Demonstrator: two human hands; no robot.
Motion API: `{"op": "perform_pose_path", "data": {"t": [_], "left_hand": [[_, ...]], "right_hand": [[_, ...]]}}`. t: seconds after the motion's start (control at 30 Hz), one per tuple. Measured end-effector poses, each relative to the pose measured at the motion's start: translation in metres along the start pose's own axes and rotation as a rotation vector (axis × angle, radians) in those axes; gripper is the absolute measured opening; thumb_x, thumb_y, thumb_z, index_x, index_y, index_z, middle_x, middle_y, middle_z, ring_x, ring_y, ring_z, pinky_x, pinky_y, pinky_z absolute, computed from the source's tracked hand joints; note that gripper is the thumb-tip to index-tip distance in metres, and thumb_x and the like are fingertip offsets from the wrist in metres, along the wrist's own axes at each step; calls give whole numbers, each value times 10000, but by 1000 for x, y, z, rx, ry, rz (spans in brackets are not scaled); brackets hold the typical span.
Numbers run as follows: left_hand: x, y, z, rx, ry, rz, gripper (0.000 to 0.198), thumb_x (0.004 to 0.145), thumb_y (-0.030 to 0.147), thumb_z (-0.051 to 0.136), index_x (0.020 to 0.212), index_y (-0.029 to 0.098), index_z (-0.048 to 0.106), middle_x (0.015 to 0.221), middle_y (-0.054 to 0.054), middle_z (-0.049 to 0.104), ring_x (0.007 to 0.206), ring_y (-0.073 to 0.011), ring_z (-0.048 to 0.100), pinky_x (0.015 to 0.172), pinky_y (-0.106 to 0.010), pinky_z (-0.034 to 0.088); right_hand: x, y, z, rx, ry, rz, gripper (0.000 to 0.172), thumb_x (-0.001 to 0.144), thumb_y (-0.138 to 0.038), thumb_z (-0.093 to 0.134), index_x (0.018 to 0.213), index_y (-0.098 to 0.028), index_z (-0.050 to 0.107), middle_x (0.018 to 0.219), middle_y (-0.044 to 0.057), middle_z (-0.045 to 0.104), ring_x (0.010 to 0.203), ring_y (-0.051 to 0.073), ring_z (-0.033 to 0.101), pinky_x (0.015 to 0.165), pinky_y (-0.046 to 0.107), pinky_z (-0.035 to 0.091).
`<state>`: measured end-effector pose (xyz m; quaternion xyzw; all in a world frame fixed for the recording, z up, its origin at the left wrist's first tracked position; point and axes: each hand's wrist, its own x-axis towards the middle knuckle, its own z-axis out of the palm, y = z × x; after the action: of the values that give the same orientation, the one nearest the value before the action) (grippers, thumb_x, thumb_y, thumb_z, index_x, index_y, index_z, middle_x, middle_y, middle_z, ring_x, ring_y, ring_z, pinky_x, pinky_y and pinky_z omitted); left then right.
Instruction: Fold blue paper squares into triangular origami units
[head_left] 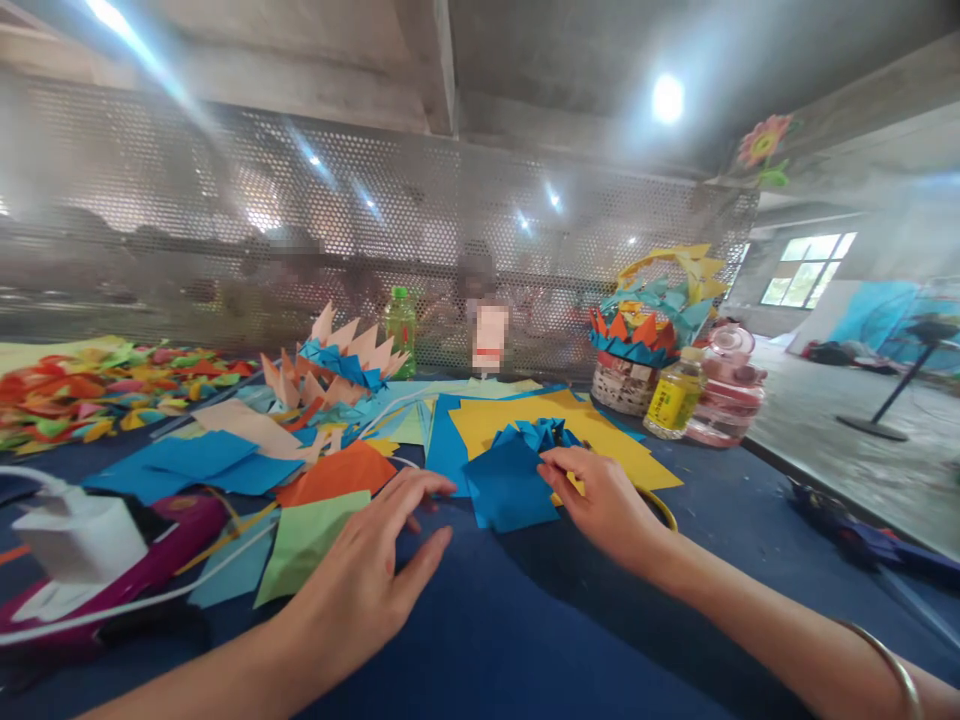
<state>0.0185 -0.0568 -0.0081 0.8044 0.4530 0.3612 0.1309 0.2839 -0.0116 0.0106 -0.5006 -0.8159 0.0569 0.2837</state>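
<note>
Between thumb and fingers, my right hand (596, 495) pinches the edge of a blue paper square (510, 487), raised a little over the table. Just behind it, folded blue paper pieces (541, 434) rest on yellow paper sheets (637, 458), with a larger blue sheet (444, 440) under them. My left hand (397, 535) hovers at the left with fingers apart and nothing in it. A light green paper square (307, 540) and an orange one (337, 474) lie beside that hand.
At the left stand a purple power strip (180, 530) with a white charger (79, 535) and a heap of coloured paper pieces (112, 390). Peach and blue folded-paper work (337, 365) sits behind. At the right are a decorated basket (630, 380), a yellow-labelled bottle (675, 400) and a pink jug (727, 395).
</note>
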Motion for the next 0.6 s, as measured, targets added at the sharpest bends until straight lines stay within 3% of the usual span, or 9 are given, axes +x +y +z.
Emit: {"op": "perform_pose_path", "data": {"t": [0.03, 0.17, 0.27, 0.37, 0.47, 0.6], "left_hand": [[1, 1, -1, -46, 3, -71, 315, 960, 381, 527, 1251, 268, 480, 1139, -54, 615, 916, -208, 628, 846, -370, 512], [4, 6, -3, -319, -103, -221, 476, 892, 460, 637, 1285, 247, 475, 1267, -79, 593, 1122, -249, 583, 915, -359, 495], [6, 9, -5, -471, -242, -317, 444, 845, 468, 685, 1186, 207, 572, 1087, -55, 685, 885, -214, 654, 753, -315, 529], [8, 9, -6, -531, -288, -380, 363, 828, 470, 674, 997, 149, 647, 779, -13, 680, 613, -142, 594, 581, -258, 496], [10, 7, -6, -593, -282, -429, 395, 782, 495, 700, 929, 133, 638, 706, -2, 656, 554, -118, 555, 549, -243, 480], [11, 8, -8, -726, -310, -469, 426, 740, 531, 742, 888, 148, 626, 732, -20, 679, 620, -149, 612, 595, -259, 504]], "right_hand": [[-3, -4, 2, 45, -18, -25, 314, 1007, -309, 446, 816, -187, 663, 780, 37, 684, 753, 188, 613, 705, 279, 441], [-18, -23, 11, 279, -95, -52, 348, 995, -404, 444, 788, -190, 623, 691, -2, 601, 658, 155, 551, 610, 240, 431], [-26, -32, 14, 494, -155, 35, 345, 956, -468, 488, 811, -182, 617, 699, -6, 571, 656, 150, 514, 615, 250, 419], [-29, -34, 17, 574, -195, 76, 356, 930, -500, 518, 812, -178, 613, 722, 3, 581, 685, 160, 523, 645, 266, 430], [-31, -33, 18, 596, -173, 122, 371, 944, -534, 505, 976, -190, 641, 792, 15, 627, 731, 173, 558, 665, 274, 457], [-32, -30, 18, 610, -36, 95, 337, 1021, -460, 397, 1206, -241, 575, 890, 25, 681, 812, 174, 633, 714, 270, 514]]}}
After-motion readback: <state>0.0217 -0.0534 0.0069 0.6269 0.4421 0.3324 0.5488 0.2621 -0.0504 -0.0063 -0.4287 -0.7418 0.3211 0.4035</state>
